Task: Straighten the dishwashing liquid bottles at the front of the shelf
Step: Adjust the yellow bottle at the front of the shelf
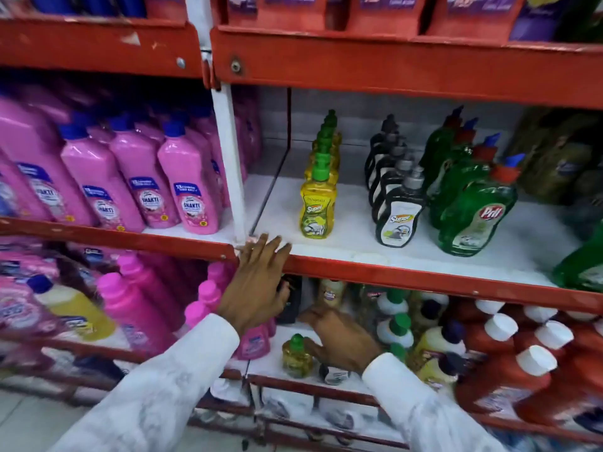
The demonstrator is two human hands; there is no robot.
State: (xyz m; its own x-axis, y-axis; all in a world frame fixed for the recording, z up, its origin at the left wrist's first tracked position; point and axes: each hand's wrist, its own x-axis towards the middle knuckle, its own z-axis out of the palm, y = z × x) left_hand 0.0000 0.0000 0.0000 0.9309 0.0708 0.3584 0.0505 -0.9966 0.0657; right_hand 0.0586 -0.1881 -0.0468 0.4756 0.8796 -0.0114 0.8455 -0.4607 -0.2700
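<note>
On the white middle shelf (352,238) stand three rows of dishwashing liquid: a yellow Super bottle (317,203) with a green cap heads one row, a dark Super bottle (398,214) with a grey cap heads the second, and a green Pril bottle (476,216) with a red cap heads the third. My left hand (257,278) lies flat with fingers spread on the shelf's red front edge, left of the yellow bottle, holding nothing. My right hand (339,340) is on the lower shelf, fingers curled beside a small yellow bottle (296,357); whether it grips anything is unclear.
Pink Shakti bottles (192,187) fill the bay to the left, past a white upright post (231,164). Red bottles with white caps (522,370) crowd the lower right. Another green bottle (584,265) leans in at the right edge. The red upper shelf hangs overhead.
</note>
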